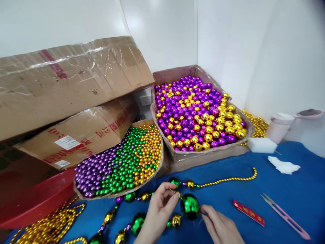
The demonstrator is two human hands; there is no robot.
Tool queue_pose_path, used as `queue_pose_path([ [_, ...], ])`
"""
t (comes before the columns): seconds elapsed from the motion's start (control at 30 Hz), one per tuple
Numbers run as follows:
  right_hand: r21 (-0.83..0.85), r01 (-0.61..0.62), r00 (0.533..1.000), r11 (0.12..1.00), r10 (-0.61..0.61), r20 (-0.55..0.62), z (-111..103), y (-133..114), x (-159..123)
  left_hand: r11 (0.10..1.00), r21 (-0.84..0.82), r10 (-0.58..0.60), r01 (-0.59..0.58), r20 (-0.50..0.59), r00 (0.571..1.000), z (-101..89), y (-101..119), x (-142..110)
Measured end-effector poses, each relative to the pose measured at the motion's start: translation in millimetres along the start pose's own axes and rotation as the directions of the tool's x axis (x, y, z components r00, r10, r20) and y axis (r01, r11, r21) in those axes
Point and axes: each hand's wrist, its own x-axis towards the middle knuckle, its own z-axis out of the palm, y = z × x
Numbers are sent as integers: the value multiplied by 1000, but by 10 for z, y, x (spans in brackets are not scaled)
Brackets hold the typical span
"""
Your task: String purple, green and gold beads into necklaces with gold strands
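Pinching narrowly just left of the large green bead (190, 206), the left hand (160, 209) has its thumb and forefinger almost together beside a small gold bead (179, 195). The right hand (221, 225) is also drawn narrow, fingertips at the green bead's right edge; whether either hand grips thread, I cannot tell. Right of the green bead, the blue cloth (218, 196) lies open as far as the red packet (248, 212) and, farther right, the pink snips (277, 207). Beyond the bead, a gold bead chain (230, 179) crosses that room, short of the large carton's (208, 159) near wall. To the bead's left, the smaller carton's (164, 166) edge crowds the strung beads (137, 223). The left hand hides part of these; nearer than the green bead, both forearms and some beads are cut off.
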Motion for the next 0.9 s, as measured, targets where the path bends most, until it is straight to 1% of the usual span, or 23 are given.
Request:
queue_pose_path([
  [0.07,-70,-42,999,997,43,12,108,99,-31,993,111,44,-46,20,999,101,-148,12],
  [0.13,-118,-54,998,992,55,11,167,216,-74,984,165,58,-64,38,998,187,-268,11],
  [0.2,-131,-65,998,989,67,8,135,313,-106,977,194,83,-91,50,995,230,-304,0],
  [0.23,-130,-72,997,989,74,9,82,340,-108,967,223,113,-123,56,992,234,-279,-7],
  [0.27,-123,-77,997,989,79,8,10,347,-95,952,260,151,-161,61,987,228,-227,-12],
  [0.33,-90,-84,996,992,85,7,-158,295,-21,915,330,221,-233,73,972,200,-57,-13],
  [0.4,-1,-68,998,998,68,1,-300,176,107,891,364,263,-272,76,962,179,152,4],
  [0.47,106,-31,1000,994,31,-3,-366,41,250,882,365,288,-297,80,954,183,338,33],
  [0.53,158,11,1000,987,-10,-6,-356,-57,368,887,343,301,-308,75,951,205,460,65],
  [0.63,140,49,999,989,-47,-19,-276,-79,457,908,315,270,-276,64,961,232,536,116],
  [0.67,134,58,998,989,-55,-26,-252,-56,464,914,309,253,-264,76,964,231,553,140],
  [0.73,123,62,997,990,-57,-42,-219,18,454,924,286,222,-255,142,965,217,613,211],
  [0.8,122,56,997,991,-49,-66,-191,110,424,933,244,213,-264,218,952,201,726,339],
  [0.83,124,53,996,991,-43,-83,-173,155,408,923,253,233,-291,235,944,199,798,433],
  [0.9,125,48,992,991,-32,-121,-120,233,383,854,352,321,-382,220,921,221,944,679],
])
